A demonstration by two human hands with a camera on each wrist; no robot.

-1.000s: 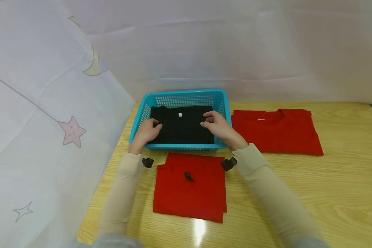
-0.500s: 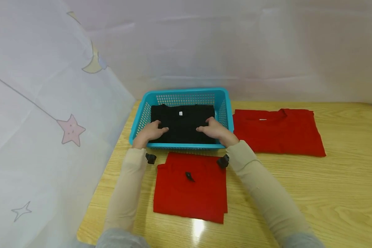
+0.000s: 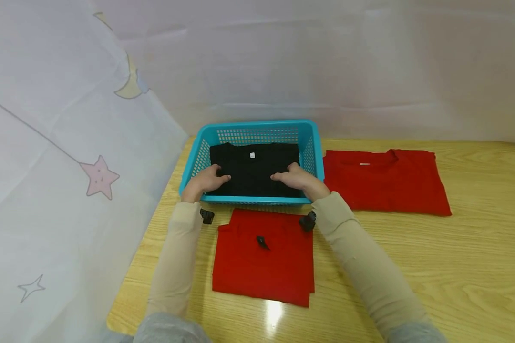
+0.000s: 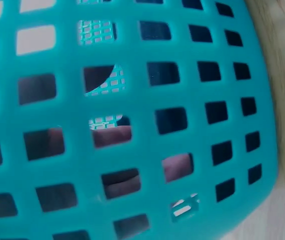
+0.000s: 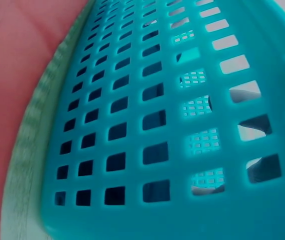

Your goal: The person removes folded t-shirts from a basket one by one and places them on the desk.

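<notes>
A pale sheet [image 3: 60,157] printed with a pink star [image 3: 99,177] and a yellow moon [image 3: 129,85] hangs beside the left edge of a wooden table [image 3: 489,257]. A person in beige sleeves [image 3: 173,259] reaches with both arms into a blue mesh basket [image 3: 257,200] standing near the table's back left corner. The left hand [image 3: 203,181] is inside the basket's left end, thumb stretched over a folded black shirt [image 3: 257,178] and parted from the forefinger; the other fingers are largely hidden, and whether they grip the cloth cannot be told.

The black shirt lies flat across the basket floor, its white label [image 3: 252,155] toward the back wall. In front of the basket, toward the table's front edge, is a folded red cloth [image 3: 257,271] with a small dark item [image 3: 262,242] on it. The right hand [image 3: 300,178] mirrors the left at the basket's right end, thumb over the black shirt and forefinger apart from it; its remaining fingers are hidden too, and its hold cannot be told. A black wrist camera [image 3: 308,222] shows below that hand. Just beside the basket's right wall, near the table's back edge, lies a folded red shirt [image 3: 390,188], collar toward the back.
</notes>
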